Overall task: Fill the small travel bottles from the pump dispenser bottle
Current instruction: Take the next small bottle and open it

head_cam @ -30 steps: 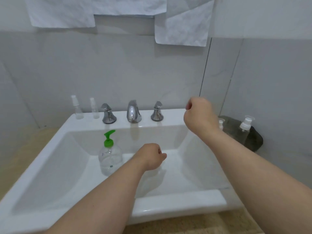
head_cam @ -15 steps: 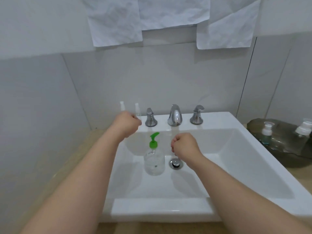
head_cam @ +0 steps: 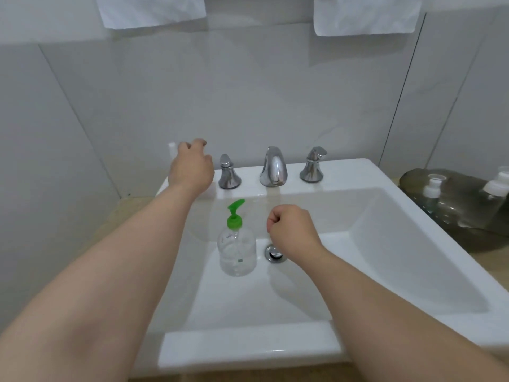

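A clear pump dispenser bottle (head_cam: 237,250) with a green pump head stands upright in the white sink (head_cam: 366,177), left of the drain. My left hand (head_cam: 191,168) reaches over the sink's back-left rim with loosely curled fingers. The white cap of one small travel bottle (head_cam: 172,148) shows just left of that hand. The hand hides the rest of that corner, and I see nothing held in it. My right hand (head_cam: 292,227) hovers as a closed fist above the drain, right of the pump bottle, and holds nothing.
A chrome faucet (head_cam: 272,166) stands between two chrome handles (head_cam: 228,172) (head_cam: 312,165) on the back rim. The drain (head_cam: 274,254) lies in the basin. A dark tray (head_cam: 457,213) to the right holds two white-capped bottles (head_cam: 433,188) (head_cam: 498,186). White paper sheets (head_cam: 151,9) hang on the wall.
My left hand has moved from the basin up to the back-left rim, and its fingers have loosened. My right fist has come down from the right rim to above the drain. The view has shifted left.
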Demonstrator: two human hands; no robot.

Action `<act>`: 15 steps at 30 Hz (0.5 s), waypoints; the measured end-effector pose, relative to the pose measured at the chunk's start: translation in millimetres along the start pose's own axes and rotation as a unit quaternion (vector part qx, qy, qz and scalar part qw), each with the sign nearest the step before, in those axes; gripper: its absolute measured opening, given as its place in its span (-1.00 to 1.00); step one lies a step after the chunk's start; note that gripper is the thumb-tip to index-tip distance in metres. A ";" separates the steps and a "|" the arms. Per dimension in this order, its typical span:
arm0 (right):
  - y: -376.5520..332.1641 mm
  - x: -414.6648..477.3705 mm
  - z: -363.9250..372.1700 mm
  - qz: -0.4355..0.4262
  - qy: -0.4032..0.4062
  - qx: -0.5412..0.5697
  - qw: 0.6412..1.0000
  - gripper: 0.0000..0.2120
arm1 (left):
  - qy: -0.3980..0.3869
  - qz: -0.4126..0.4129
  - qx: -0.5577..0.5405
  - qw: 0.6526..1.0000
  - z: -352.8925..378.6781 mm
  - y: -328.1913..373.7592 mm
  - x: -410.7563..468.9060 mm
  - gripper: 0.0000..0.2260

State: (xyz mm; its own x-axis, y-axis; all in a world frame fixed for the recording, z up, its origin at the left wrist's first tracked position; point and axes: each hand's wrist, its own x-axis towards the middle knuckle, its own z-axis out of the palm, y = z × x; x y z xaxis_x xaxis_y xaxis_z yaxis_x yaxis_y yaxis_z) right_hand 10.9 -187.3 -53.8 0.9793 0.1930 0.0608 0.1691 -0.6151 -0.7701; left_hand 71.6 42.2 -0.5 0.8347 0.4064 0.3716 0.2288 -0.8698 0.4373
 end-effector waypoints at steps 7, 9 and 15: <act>5.7 -0.7 -3.7 0.008 0.007 0.020 1.000 -0.70 | 0.079 0.032 -0.029 0.996 0.6 13.2 -19.7 -0.76; 6.6 -2.0 -6.7 0.018 0.012 0.039 0.999 -0.72 | 0.146 0.040 -0.066 0.986 -14.7 20.3 -35.2 -0.74; 10.2 -12.3 -18.1 0.068 0.029 0.137 0.988 -0.72 | 0.140 0.069 -0.222 0.963 -52.2 44.6 -141.4 -0.85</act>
State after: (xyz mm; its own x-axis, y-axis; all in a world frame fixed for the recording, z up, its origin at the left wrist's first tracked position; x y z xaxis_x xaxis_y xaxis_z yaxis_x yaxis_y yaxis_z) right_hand 2.6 -209.8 -50.9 0.9970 0.0727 -0.0252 0.0060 -0.4007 -0.9162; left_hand -62.4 -39.5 9.2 0.6606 0.4092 0.6294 -0.1623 -0.7408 0.6519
